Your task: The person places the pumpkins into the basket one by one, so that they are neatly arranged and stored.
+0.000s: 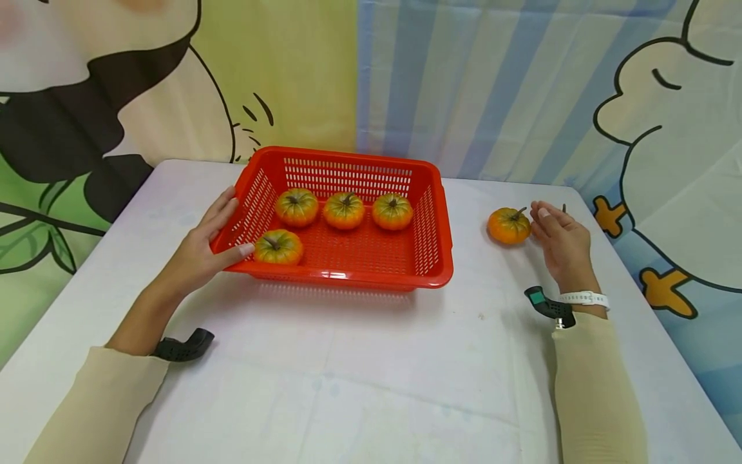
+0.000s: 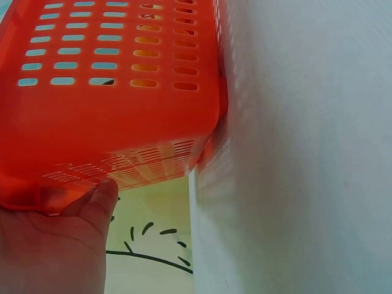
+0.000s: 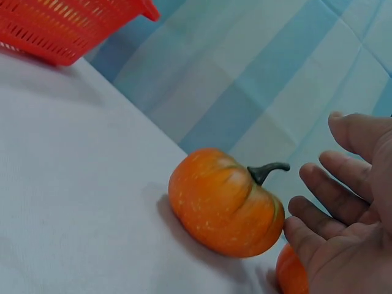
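Observation:
A red plastic basket (image 1: 371,278) with slotted walls stands on the white table, and several small orange pumpkins (image 1: 346,211) sit inside it. My left hand (image 1: 199,248) grips the basket's left end, thumb over the rim by the front-left pumpkin (image 1: 279,247) and fingers along the outer wall. To the right of the basket, my right hand (image 1: 561,241) is beside a loose pumpkin (image 1: 509,227), its fingers relaxed and its fingertips close to the stem side. A second loose pumpkin (image 3: 292,270) is mostly hidden behind that hand; its stem tip shows in the head view.
The white table (image 1: 359,374) stretches in front of the basket and between it and the loose pumpkins. A printed cloth backdrop (image 1: 498,84) with cartoon figures hangs right behind the table's back edge. Black wrist devices (image 1: 184,345) sit on both forearms.

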### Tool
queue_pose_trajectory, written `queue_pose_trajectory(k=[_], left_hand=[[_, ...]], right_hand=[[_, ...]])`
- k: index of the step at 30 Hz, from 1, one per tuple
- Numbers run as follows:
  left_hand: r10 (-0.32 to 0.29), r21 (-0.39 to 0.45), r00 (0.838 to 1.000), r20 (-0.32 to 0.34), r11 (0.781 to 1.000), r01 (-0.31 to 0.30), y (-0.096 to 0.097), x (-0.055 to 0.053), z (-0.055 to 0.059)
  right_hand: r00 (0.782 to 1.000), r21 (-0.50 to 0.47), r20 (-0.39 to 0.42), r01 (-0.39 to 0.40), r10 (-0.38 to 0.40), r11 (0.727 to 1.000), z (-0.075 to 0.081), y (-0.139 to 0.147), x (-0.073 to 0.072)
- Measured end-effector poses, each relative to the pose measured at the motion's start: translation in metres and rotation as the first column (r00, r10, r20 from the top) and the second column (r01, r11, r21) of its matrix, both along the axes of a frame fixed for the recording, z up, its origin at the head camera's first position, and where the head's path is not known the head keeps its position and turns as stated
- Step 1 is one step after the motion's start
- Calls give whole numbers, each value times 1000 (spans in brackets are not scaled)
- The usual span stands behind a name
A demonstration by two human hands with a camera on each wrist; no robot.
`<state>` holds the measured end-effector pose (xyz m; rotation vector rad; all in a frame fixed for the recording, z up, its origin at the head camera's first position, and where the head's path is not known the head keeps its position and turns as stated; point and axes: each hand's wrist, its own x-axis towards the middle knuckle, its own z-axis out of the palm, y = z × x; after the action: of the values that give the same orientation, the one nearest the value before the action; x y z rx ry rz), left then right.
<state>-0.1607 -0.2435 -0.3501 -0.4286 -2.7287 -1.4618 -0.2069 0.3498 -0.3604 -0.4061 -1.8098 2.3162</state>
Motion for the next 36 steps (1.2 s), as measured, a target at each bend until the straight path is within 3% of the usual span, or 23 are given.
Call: queue_pose_trajectory(k=[6,12,18,25,36], left_hand=[[5,-3,1000,1,1000,-5,0,1,0],[5,-8,1000,-6,1000,-5,-1,0,0],[15,-16,1000,-1,1000,-15,-1,0,0],[1,9,1000,4,1000,-1,0,-1,-1],[5,5,1000,10,1000,-5,0,0,1]], right_hand=[[999,-18,28,-15,16,1000,-10,3,-2],[988,47,146,-55,48,997,-18,4,-4],[970,37,232,-85,74,996,-19,4,-5],[962,38,260,-97,84,995,-18,1,-5],[956,153,282,-127,80,980,-18,-4,-7]])
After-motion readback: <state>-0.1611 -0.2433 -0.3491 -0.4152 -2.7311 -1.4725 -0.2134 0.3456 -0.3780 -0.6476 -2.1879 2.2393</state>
